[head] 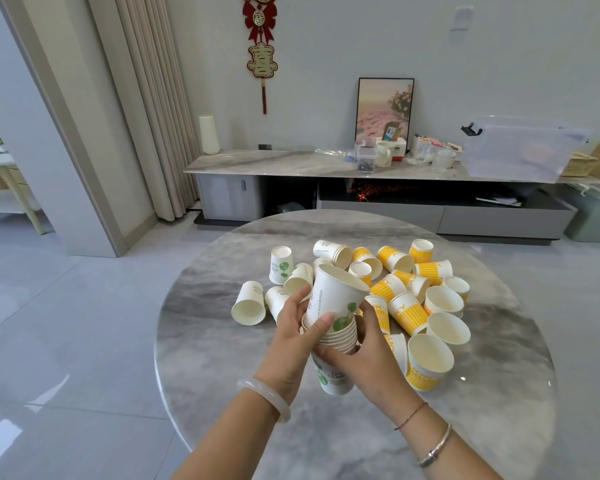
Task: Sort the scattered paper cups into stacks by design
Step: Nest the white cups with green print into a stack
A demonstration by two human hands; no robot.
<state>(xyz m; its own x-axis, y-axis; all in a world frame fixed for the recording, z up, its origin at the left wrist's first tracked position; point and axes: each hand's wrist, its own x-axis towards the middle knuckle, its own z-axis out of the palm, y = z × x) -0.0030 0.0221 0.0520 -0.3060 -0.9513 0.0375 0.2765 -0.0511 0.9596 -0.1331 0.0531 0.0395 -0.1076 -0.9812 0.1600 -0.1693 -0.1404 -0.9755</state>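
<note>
Both hands hold a green-leaf cup stack (333,303) above the middle of the marble table (215,344).
Toward the left edge: loose green-leaf cups (248,303), some tipped over. The left hand (293,329) curls round the stack, thumb across the front; the right hand (369,355) wraps its rims. The hands hide the stack's lower part. Toward the right edge: yellow-striped cups (407,311), overlapping.

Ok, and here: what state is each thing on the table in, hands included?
Stack of white paper cups with green leaf print: tilted, held in both hands.
Top green-print cup: only partly nested in the stack.
Left hand: fingers grip the top cup.
Right hand: fingers curled round the stack.
Loose green-print cups: unstacked, mostly on their sides.
Yellow-striped white paper cups: scattered, some upright, some lying.
</note>
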